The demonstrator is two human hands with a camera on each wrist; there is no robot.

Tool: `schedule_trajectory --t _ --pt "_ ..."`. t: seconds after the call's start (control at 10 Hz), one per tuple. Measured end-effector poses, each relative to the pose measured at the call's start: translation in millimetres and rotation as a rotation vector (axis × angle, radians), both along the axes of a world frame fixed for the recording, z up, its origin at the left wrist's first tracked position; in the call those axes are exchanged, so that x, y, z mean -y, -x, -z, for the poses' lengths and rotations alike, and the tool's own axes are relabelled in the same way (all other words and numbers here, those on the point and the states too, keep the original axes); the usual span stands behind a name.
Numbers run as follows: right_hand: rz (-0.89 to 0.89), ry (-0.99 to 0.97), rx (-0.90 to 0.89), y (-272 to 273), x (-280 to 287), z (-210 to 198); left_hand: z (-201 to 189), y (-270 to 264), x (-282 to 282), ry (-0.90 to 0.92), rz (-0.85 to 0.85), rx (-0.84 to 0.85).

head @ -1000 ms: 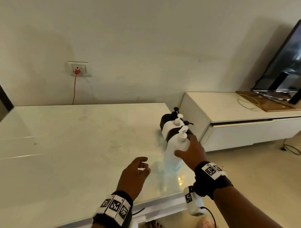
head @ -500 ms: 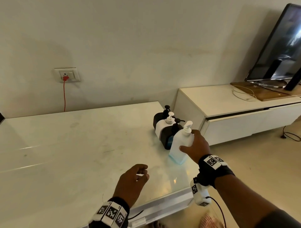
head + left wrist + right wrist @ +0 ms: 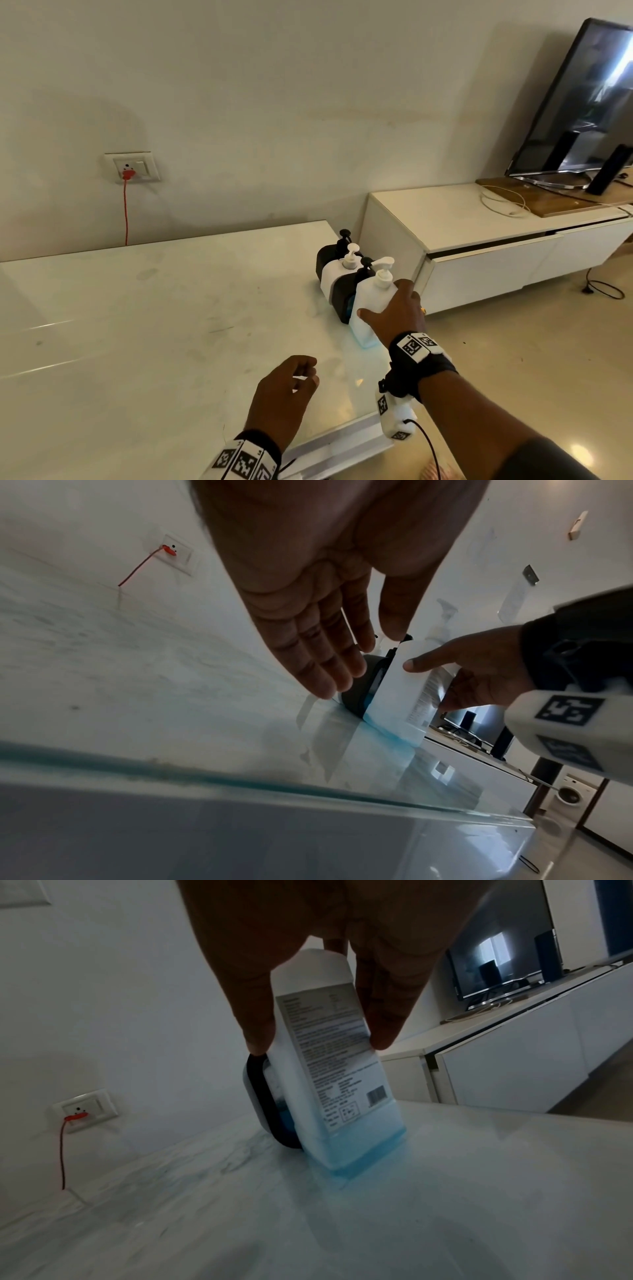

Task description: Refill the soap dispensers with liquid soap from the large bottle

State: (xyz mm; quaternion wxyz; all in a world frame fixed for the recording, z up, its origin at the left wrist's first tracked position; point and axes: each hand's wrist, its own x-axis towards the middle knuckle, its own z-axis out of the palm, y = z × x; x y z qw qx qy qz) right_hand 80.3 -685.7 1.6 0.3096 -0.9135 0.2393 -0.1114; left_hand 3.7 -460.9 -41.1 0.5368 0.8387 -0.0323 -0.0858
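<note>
Our right hand (image 3: pixel 397 315) wraps its grip, thumb on one side and fingers (image 3: pixel 383 1020) on the other, around the white bottle (image 3: pixel 371 301) standing on the counter (image 3: pixel 137 325) against the row of dispensers (image 3: pixel 337 274), while our left hand (image 3: pixel 284 394) hovers nearby, loosely curled and holding nothing.

No wording is legible in any view. The white translucent plastic pump bottle (image 3: pixel 337 1069) carries a back label of fine print with a barcode, too blurred to read. The white wristbands (image 3: pixel 416 345) bear black square coded markers only.
</note>
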Motion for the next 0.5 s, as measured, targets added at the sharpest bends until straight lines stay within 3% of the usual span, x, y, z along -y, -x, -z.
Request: schedule_trajectory --t 0.5 --pt "0.056 -0.038 0.0 14.5 -2.5 8.8 1.7 0.6 8.3 -0.044 0.025 0.012"
